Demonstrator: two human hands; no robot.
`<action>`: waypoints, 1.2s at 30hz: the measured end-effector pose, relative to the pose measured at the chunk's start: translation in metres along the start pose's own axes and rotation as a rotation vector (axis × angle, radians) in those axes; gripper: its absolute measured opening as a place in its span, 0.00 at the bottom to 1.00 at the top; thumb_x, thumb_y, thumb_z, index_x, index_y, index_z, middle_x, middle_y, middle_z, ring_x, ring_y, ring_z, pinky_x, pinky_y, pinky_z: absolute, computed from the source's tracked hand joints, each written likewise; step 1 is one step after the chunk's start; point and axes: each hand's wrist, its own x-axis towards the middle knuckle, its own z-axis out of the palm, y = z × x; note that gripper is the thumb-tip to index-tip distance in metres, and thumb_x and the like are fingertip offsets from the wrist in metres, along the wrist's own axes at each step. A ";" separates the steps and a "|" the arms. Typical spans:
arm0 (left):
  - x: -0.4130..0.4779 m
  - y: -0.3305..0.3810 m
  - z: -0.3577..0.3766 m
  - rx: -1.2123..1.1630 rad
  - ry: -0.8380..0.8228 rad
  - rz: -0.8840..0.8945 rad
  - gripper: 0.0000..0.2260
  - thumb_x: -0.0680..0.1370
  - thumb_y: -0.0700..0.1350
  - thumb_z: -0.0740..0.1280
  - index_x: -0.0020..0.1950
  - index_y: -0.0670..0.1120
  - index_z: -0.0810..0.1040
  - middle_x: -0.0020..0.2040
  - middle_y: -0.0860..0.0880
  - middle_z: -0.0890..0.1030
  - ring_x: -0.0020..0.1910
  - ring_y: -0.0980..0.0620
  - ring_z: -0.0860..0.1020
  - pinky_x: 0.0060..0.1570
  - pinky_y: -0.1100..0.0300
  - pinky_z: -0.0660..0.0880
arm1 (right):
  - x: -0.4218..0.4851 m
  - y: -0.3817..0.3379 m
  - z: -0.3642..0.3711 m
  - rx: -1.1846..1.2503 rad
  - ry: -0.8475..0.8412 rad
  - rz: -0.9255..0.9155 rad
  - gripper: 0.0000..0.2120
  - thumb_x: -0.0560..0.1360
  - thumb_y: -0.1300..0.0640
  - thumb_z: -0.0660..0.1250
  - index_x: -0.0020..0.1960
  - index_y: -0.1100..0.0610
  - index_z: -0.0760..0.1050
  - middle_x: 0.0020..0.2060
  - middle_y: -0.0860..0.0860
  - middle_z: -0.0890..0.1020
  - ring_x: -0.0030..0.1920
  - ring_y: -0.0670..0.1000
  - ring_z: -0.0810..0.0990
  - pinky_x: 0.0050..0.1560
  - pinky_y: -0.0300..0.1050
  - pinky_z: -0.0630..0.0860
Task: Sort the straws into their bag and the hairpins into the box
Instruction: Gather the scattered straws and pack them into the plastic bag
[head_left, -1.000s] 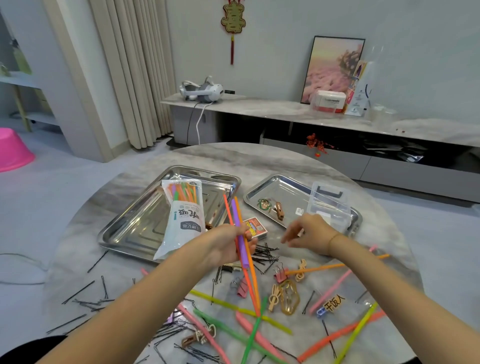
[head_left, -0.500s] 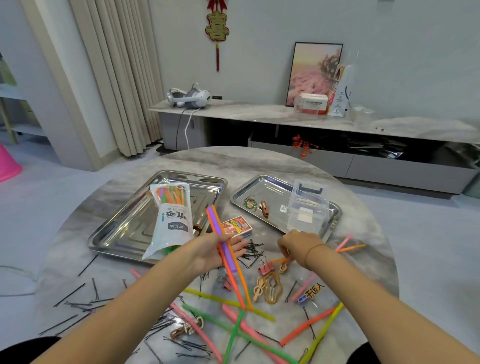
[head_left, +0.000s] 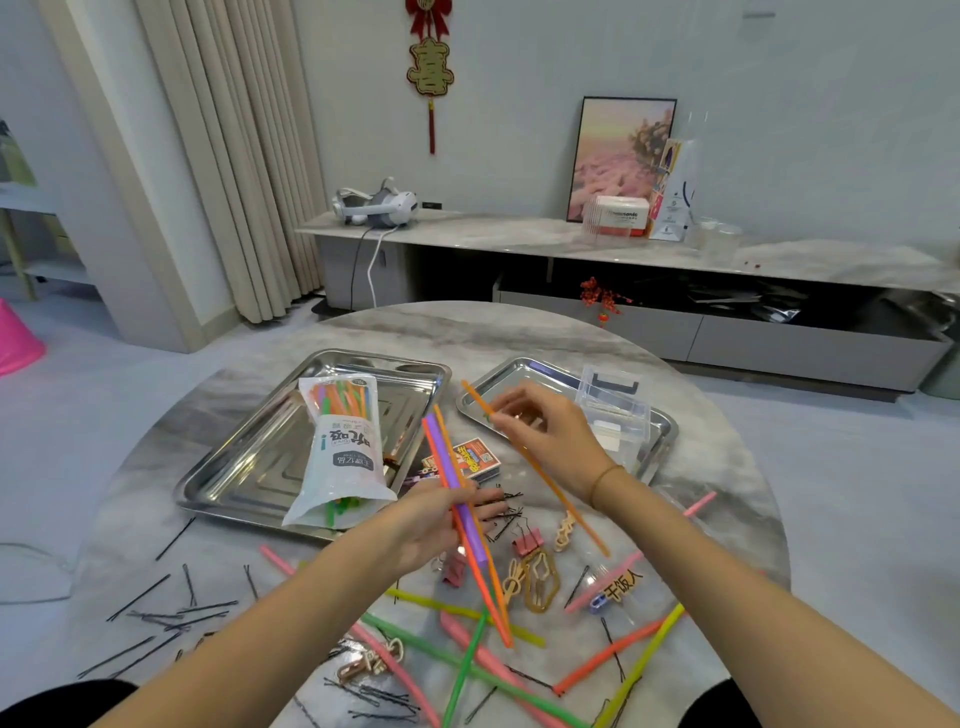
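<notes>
Left hand (head_left: 431, 525): fingers curled round a bundle of straws (head_left: 444, 457), two orange and one purple, held slanted just to the right of the straw bag (head_left: 345, 452).

Right hand (head_left: 545, 436): fingertips pinch a thin orange straw (head_left: 582, 522) near its upper end. The rest of the straw trails down toward the person.

Change: half a second ago the right hand was low on the surface (head_left: 519, 332), right of the bag among the clips, with its fingers at this straw. Now the hand is raised and the straw has come clear of the surface with it. The left hand's bundle looks the same as before.

Reading: one more straw has been collected. The likely next step is passing it to the left-hand bundle, then feeding the lot into the bag.

Straw bag: lies on the left tray (head_left: 244, 467) with straws already inside. Its open end faces the person.

Still out:
- Loose straws (head_left: 467, 660) in green, pink, yellow and orange lie crossed on the surface nearer the person than the bag.
- Black hairpins (head_left: 171, 613) are scattered below and left of the bag, with another small heap just right of it by the left hand.
- Gold hair clips (head_left: 540, 577) and a pink binder clip (head_left: 527, 543) also lie to its lower right.

Clear plastic box (head_left: 613, 410): sits on the right tray (head_left: 660, 441), well to the right of the bag. Its contents cannot be made out.

Judgement: the straw sorting is partly done and most of the hairpins have yet to be moved.
</notes>
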 end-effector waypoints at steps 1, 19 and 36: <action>0.000 0.002 0.001 0.004 -0.024 0.013 0.05 0.81 0.33 0.56 0.55 0.37 0.68 0.61 0.34 0.76 0.59 0.38 0.76 0.54 0.49 0.74 | 0.005 -0.002 0.002 0.105 0.014 0.051 0.02 0.75 0.61 0.68 0.48 0.57 0.77 0.37 0.49 0.79 0.36 0.44 0.76 0.37 0.32 0.72; -0.001 0.007 0.003 -0.034 -0.173 -0.057 0.13 0.80 0.33 0.57 0.64 0.35 0.68 0.48 0.39 0.80 0.39 0.44 0.84 0.36 0.54 0.82 | -0.009 0.028 -0.012 -0.020 -0.310 0.488 0.04 0.73 0.64 0.69 0.47 0.60 0.76 0.38 0.55 0.81 0.35 0.49 0.79 0.34 0.33 0.77; -0.001 0.003 -0.005 -0.056 -0.115 -0.116 0.09 0.80 0.31 0.56 0.57 0.32 0.72 0.55 0.32 0.78 0.47 0.41 0.82 0.44 0.52 0.81 | -0.026 0.041 -0.032 -0.986 -0.989 0.380 0.13 0.65 0.61 0.76 0.49 0.55 0.82 0.31 0.43 0.74 0.42 0.49 0.75 0.43 0.41 0.73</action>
